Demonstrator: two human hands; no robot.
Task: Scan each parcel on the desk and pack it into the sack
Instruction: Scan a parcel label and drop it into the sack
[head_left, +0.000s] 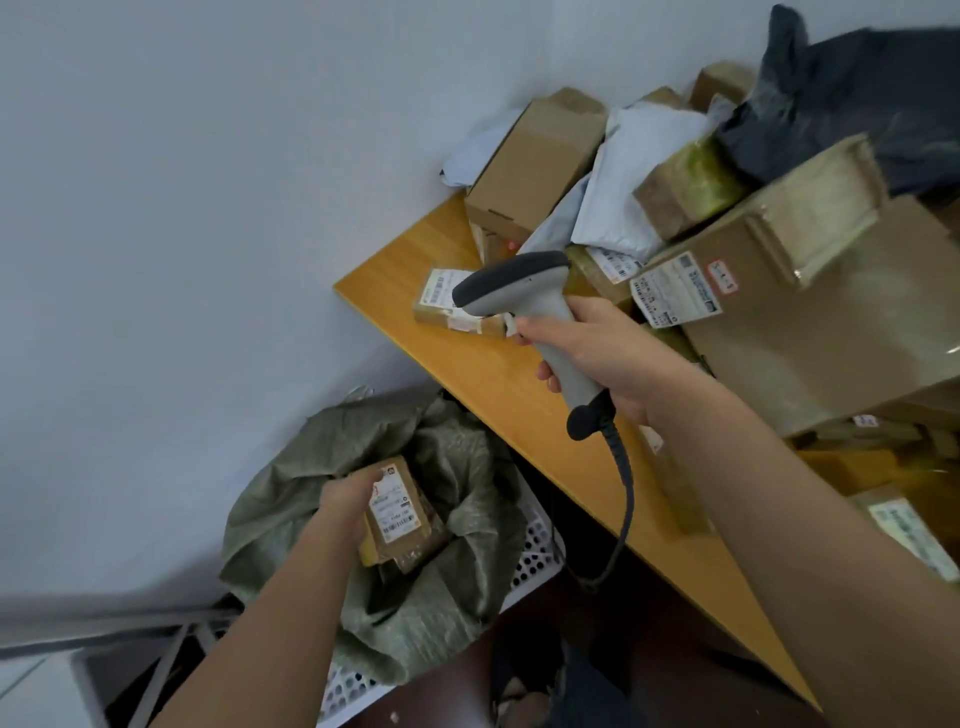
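My left hand (344, 501) grips a small brown taped parcel (402, 514) with a white label, held inside the open mouth of the green woven sack (457, 467) below the desk's left edge. My right hand (597, 353) grips the handle of a grey barcode scanner (524, 291) above the wooden desk (498, 384), its head pointing left over a small flat labelled parcel (447, 301). A pile of cardboard boxes (535, 166), white mailer bags (634, 187) and a large labelled box (810, 312) covers the desk's right and far side.
The sack sits in a white perforated basket (535, 545) on the floor beside the desk. The scanner's dark cable (626, 499) hangs over the desk's front edge. A black plastic bag (872, 98) lies at the far right. A pale wall stands left.
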